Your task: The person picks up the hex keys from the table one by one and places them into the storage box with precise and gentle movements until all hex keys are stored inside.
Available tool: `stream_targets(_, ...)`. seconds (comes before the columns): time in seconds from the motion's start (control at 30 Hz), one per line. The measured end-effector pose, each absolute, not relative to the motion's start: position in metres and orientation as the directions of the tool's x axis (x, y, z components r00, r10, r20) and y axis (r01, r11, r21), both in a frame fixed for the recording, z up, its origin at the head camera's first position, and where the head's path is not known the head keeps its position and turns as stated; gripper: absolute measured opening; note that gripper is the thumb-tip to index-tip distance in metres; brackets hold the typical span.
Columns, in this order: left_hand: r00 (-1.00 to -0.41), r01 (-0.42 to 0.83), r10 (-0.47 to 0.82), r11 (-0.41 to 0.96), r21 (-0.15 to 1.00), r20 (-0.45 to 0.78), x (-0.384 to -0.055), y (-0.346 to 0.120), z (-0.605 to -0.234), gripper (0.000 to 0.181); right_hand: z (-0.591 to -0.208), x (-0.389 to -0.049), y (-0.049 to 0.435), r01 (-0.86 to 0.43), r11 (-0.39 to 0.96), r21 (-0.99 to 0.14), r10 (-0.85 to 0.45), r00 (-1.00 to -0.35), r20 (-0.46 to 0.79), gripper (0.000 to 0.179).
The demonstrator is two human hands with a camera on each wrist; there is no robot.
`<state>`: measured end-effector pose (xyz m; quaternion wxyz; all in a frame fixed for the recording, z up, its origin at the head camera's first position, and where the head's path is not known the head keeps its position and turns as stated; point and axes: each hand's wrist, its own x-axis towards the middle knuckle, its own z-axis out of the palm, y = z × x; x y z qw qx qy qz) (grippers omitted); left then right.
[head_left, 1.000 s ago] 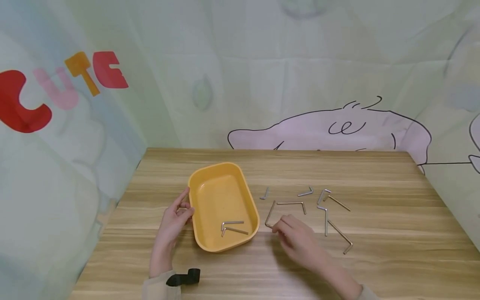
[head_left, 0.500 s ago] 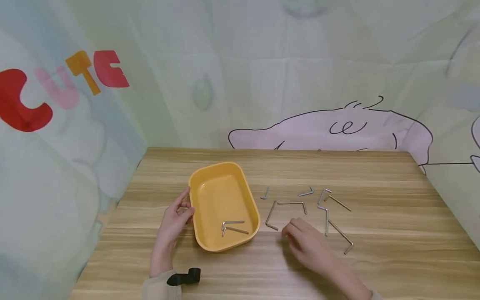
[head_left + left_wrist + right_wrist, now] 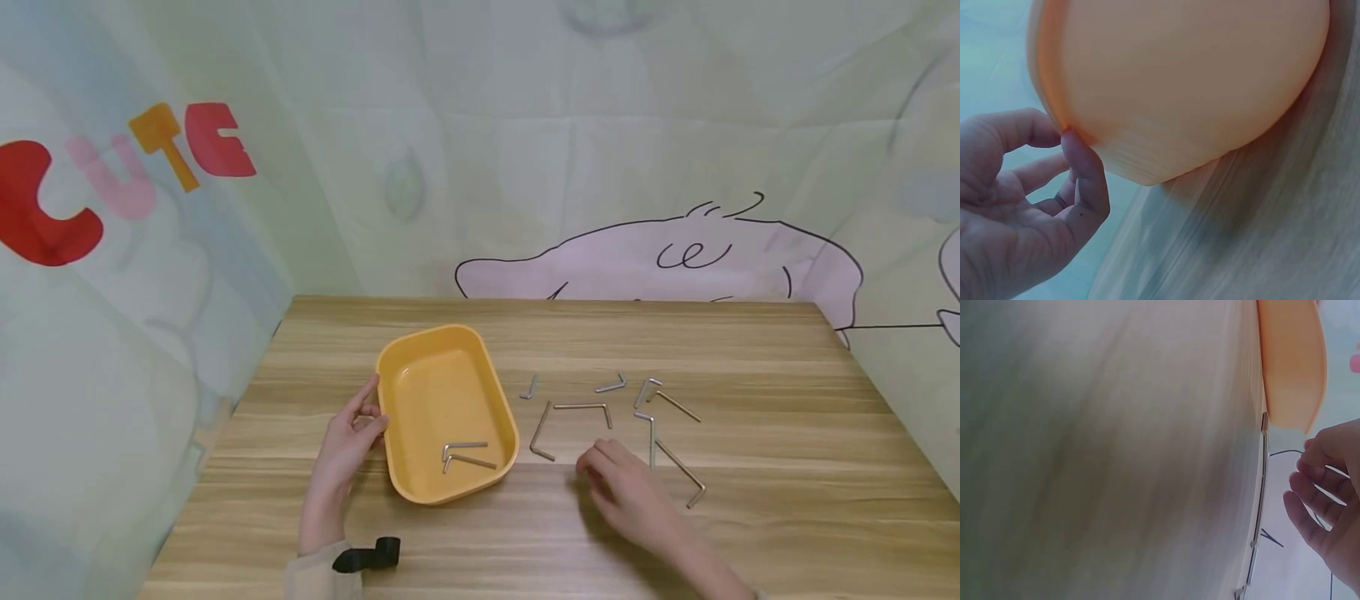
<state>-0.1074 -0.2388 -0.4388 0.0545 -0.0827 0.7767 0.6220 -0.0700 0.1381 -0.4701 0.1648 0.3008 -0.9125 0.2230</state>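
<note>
My left hand pinches the left rim of a yellow tray; in the left wrist view, the thumb presses on the rim. Two L-shaped hex keys lie inside the tray near its front, one of them a silver hex key. My right hand hovers over the table right of the tray, fingers loosely bent, with nothing seen in it. Nearest to it are a bronze hex key beside the tray, another bronze hex key behind, and a silver hex key partly hidden by the hand.
Farther right lie more bronze and silver hex keys, among them a bronze hex key and a small silver hex key. The wooden table ends at a printed cloth backdrop. A black strap sits on the left sleeve.
My right hand has drawn back to the right, off the bronze hex key next to the tray, which stays on the table. The left hand and the tray have not moved.
</note>
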Motion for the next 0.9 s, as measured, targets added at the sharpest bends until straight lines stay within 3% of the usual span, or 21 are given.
stream_targets(0.57, -0.978, -0.205, -0.07, 0.205, 0.957, -0.195, -0.109, -0.239, -0.44, 0.063, -0.469, -0.064, 0.163, -0.545, 0.741, -0.392, -0.39, -0.824, 0.41, 0.038)
stream_targets(0.9, -0.976, -0.216, -0.071, 0.2, 0.956, -0.205, -0.11, -0.24, -0.442, 0.064, -0.469, -0.063, 0.178, -0.52, 0.767, -0.376, -0.356, -0.832, 0.425, 0.041)
